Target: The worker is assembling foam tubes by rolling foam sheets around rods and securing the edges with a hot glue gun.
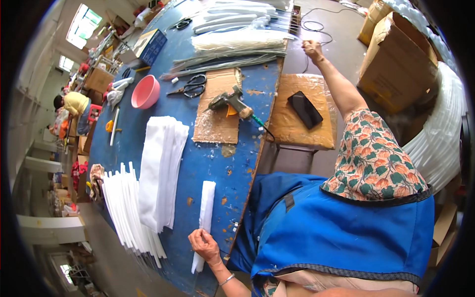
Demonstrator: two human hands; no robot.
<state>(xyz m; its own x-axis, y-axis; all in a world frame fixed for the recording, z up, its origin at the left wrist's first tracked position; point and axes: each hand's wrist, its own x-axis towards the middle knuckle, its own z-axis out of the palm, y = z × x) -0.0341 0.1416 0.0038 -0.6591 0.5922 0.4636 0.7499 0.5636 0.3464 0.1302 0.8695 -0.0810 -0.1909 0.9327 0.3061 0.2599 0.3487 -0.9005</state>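
Note:
My left hand (pixel 204 245) is closed around the lower part of a narrow white fabric tube (pixel 206 208) lying on the blue table. Its fingers are curled together. My right hand (pixel 312 49) is stretched out past the table's far edge, fingers pinched at the tip of a thin clear strand. That strand reaches out from a bundle of clear plastic strands (pixel 232 57) on the table. Beside my left hand lie a stack of flat white fabric pieces (pixel 161 173) and a fan of thin white tubes (pixel 129 213).
A glue gun (pixel 230 103) rests on a cardboard sheet (pixel 215 131), near black scissors (pixel 193 86) and a pink bowl (pixel 146 92). A phone (pixel 305 110) lies on a tape-covered stool (pixel 284 133). Cardboard boxes (pixel 396 64) and coiled white tubing (pixel 440 133) stand at right.

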